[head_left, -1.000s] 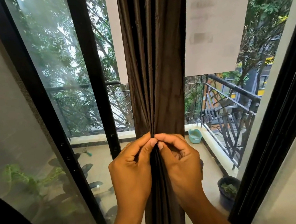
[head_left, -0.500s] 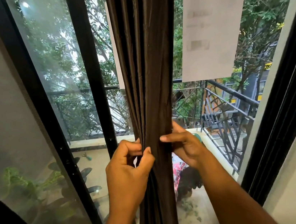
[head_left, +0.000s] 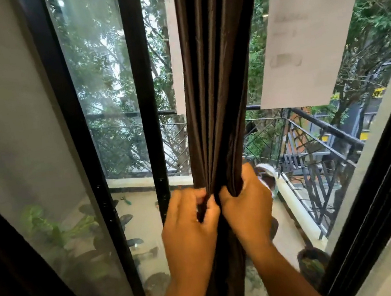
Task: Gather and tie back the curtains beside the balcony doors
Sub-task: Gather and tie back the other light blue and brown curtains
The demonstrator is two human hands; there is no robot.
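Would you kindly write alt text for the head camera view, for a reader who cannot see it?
Left hand and right hand grip a gathered dark brown curtain side by side, before black-framed glass balcony doors. A paper sheet hangs on the glass.

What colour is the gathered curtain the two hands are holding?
Dark brown, plain with a slight sheen: the pleated fabric curtain, best seen in the head view.

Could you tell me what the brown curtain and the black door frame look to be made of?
The gathered dark brown curtain looks like a smooth woven fabric with a slight sheen, perhaps satin or polyester: its folds catch soft highlights. The left hand and right hand both hold it in a grip. The black door frame looks like painted metal, probably aluminium: thin, straight and matte, with small screws.
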